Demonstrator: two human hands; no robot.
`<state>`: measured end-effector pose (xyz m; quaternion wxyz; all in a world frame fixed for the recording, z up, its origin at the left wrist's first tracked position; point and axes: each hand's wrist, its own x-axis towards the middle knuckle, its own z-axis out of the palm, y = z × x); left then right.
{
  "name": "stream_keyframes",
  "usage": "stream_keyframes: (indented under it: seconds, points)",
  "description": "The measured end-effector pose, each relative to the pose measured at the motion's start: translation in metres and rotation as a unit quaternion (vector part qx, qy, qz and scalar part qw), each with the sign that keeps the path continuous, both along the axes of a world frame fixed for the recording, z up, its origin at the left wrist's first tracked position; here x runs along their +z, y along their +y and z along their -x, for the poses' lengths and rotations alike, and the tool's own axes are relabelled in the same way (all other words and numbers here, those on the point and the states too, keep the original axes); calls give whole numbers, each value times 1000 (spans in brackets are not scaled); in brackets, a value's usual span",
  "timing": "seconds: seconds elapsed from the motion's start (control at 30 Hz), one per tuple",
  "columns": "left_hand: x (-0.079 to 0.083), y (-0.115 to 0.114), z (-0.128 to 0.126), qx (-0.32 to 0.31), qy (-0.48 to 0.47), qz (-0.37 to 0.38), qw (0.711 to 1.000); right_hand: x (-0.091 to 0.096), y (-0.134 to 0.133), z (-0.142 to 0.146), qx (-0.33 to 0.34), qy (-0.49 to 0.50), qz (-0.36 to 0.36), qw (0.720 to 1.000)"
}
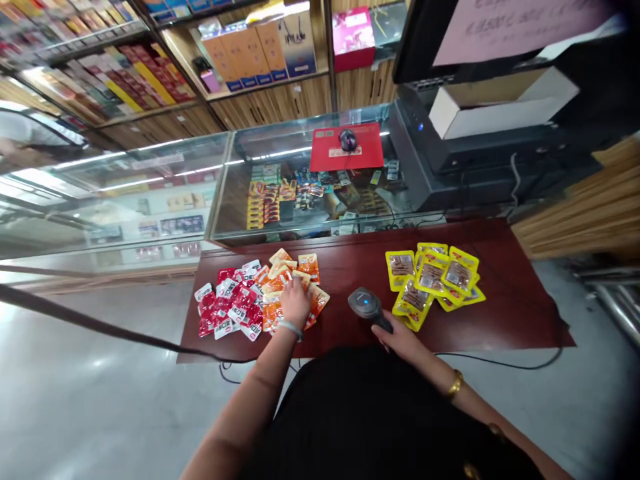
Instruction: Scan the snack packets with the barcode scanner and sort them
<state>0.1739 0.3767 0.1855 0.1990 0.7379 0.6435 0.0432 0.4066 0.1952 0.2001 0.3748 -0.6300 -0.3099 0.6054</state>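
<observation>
Several orange packets (pixel 278 283) spread under and around the left hand (pixel 295 307), its hold unclear; the right hand (pixel 401 340) grips a scanner (pixel 367 306), head toward ten o'clock.

A maroon tabletop (pixel 345 267) bears red packets (pixel 244 299), orange packets (pixel 275 283) and yellow packets (pixel 431 273) (barely legible).

Head cam, sole view | sits on the person's head, over their black-clad torso (pixel 390 413) | faces forward, tipped down | near, around mid-frame: left hand (pixel 296 301), right hand (pixel 403 339), red-brown counter (pixel 345 260) | farther, toward top: wooden cabinets (pixel 270 107)
</observation>
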Motion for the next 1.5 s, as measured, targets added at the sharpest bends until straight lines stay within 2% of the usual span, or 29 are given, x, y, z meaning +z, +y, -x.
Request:
stream_keyframes:
  seconds: [0.1,0.23,0.4,0.63,0.73,0.83,0.97,1.07,1.13,1.23,1.3,1.37,1.5]
  points:
    - [8,8,27,-17,117,-17,993,-2,9,12,42,-18,-13,999]
    - [6,17,40,-49,149,-16,987,0,14,16,71,-40,-26,996]
    - [6,31,36,-38,155,-7,987,6,15,14,61,-46,-19,997]
    - [3,39,31,-69,197,-13,978,16,21,11,55,-57,-32,996]
    - [3,44,27,-94,211,-5,973,14,24,9,45,-44,-19,998]
    - [11,46,19,-102,217,-10,971,8,26,6,41,-32,-13,999]
    - [18,46,4,-73,143,24,987,2,30,1,43,-17,-19,999]
    - [7,44,-15,-1,-2,78,997,2,37,-7,33,-16,-9,999]
    - [-7,41,-34,56,-136,101,984,3,43,-14,20,-18,-11,1000]
    - [-27,35,-69,116,-271,160,942,6,51,-27,3,-17,-27,999]
    - [-37,29,-91,119,-314,200,920,8,56,-36,-3,-23,-31,999]
    - [-42,23,-110,99,-349,206,909,8,61,-45,-11,-32,-31,999]
    - [-53,19,-138,44,-346,165,923,5,67,-59,-37,-20,-30,999]
